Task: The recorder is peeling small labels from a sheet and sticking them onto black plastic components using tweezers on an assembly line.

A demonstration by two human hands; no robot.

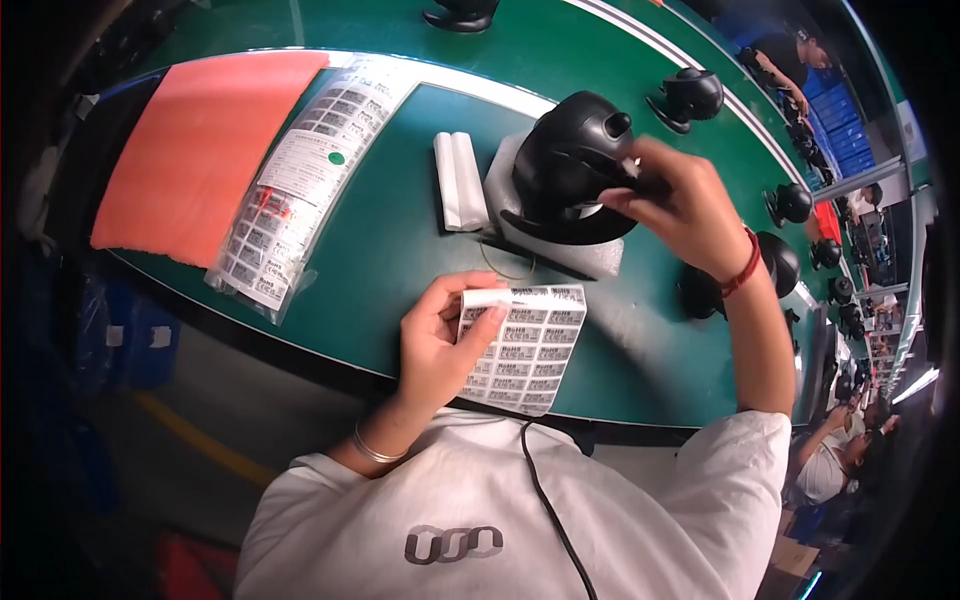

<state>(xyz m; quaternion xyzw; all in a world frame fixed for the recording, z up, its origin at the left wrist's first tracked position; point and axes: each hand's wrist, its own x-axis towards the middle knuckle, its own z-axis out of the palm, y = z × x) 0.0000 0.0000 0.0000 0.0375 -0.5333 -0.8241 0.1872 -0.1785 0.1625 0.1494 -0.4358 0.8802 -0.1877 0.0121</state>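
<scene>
My left hand (437,335) grips a folded sheet of labels (520,355), white with rows of small grey printed stickers, its thumb lying across the top edge. To the right, my right hand (690,205) is at the side of a rounded black device (560,150), fingers bent and thumb below them. A small pale spot shows at its fingertips; what they hold there is too small to make out. The device rests tilted on a white foam block (603,260). The label sheet is in front of it, close to my body.
Two white rolls (460,180) lie left of the device. Further left are a bagged label sheet (300,190) and an orange sheet (205,150). More black devices (690,95) stand beyond and to the right. A black cable (545,480) runs down my shirt. People sit at the far right.
</scene>
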